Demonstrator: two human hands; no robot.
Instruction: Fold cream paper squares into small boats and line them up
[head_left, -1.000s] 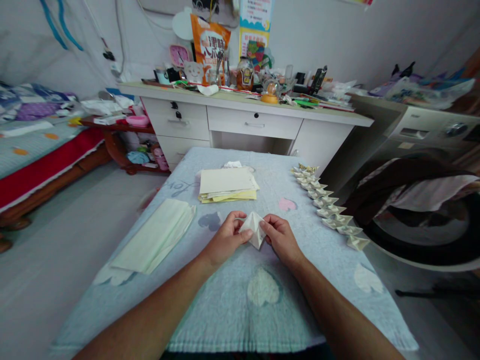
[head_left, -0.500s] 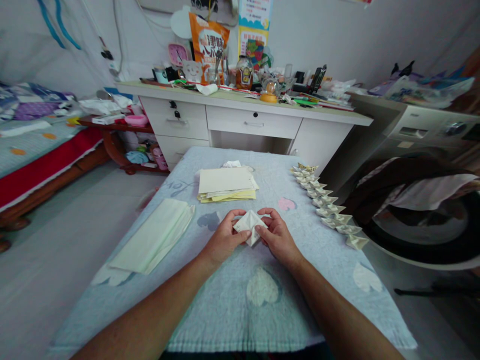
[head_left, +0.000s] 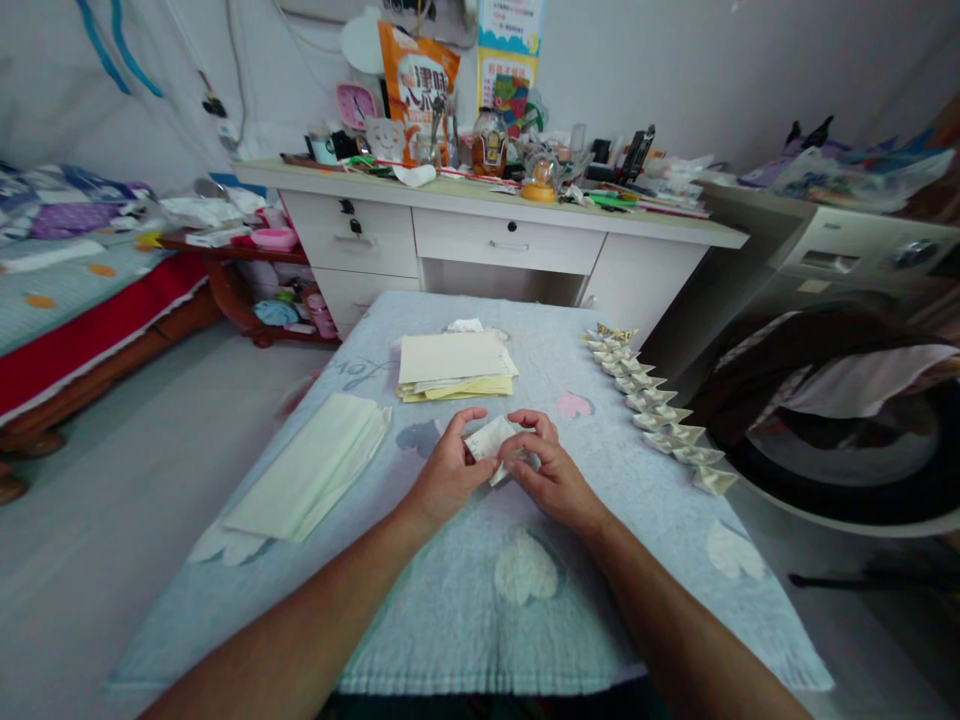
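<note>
Between my two hands is a small folded piece of white paper (head_left: 489, 438), held just above the cloth-covered table. My left hand (head_left: 448, 468) grips its left side, thumb in front and fingers behind. My right hand (head_left: 547, 462) pinches its right side, and the fingers hide part of that edge. Beyond my hands lies a stack of cream and yellow paper sheets (head_left: 454, 358). To the left rests a pile of long pale-green folded paper (head_left: 307, 465). Along the right side runs a row of small folded paper boats (head_left: 660, 418).
A blue patterned cloth (head_left: 450, 620) covers the table. Behind it stands a white desk (head_left: 510, 240) crowded with small items, including an orange snack bag (head_left: 418, 85). A washing machine (head_left: 847, 260) is at the right, a bed (head_left: 90, 300) at the left.
The folded paper was a flat diamond facing me; now it is turned and partly covered by my right fingers. My right hand has shifted its grip on it.
</note>
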